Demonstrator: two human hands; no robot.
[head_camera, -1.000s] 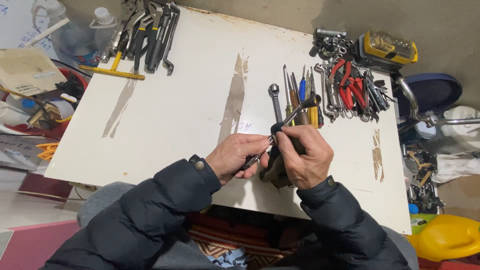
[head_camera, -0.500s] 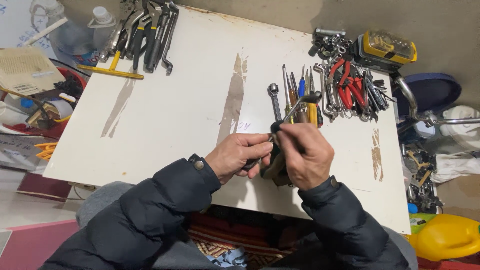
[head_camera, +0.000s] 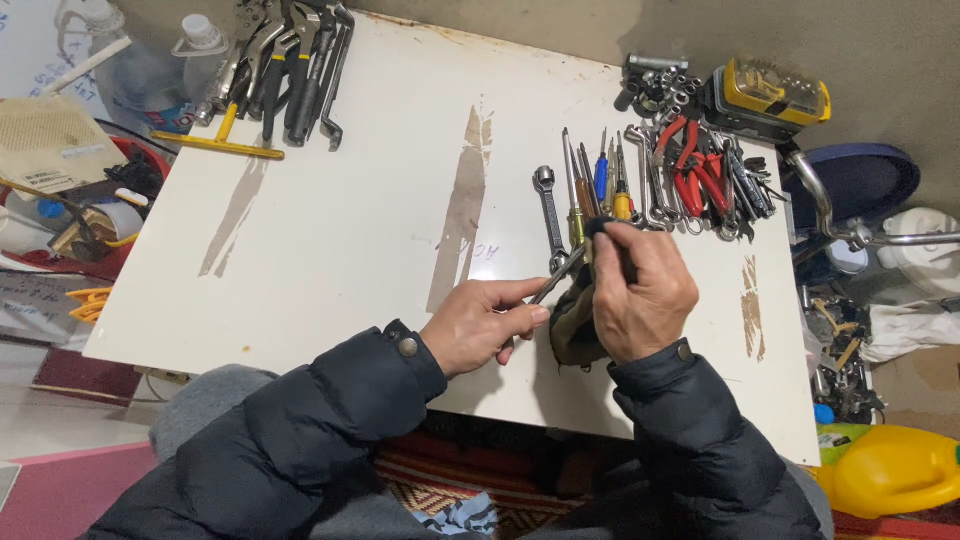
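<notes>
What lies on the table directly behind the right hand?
Behind the right hand lie a row of screwdrivers and a ring spanner on the white table. Their near ends are covered by the hand and its cloth.

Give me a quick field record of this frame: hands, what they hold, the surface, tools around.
left hand: grips the near end of a slim metal tool
right hand: closed around a dark cloth, at the tool's far end
surface: white board with brown worn patches
near the hands: combination wrench, row of screwdrivers
right of board: red-handled pliers, yellow case
far left corner: pile of pliers and wrenches, yellow T-handle
</notes>
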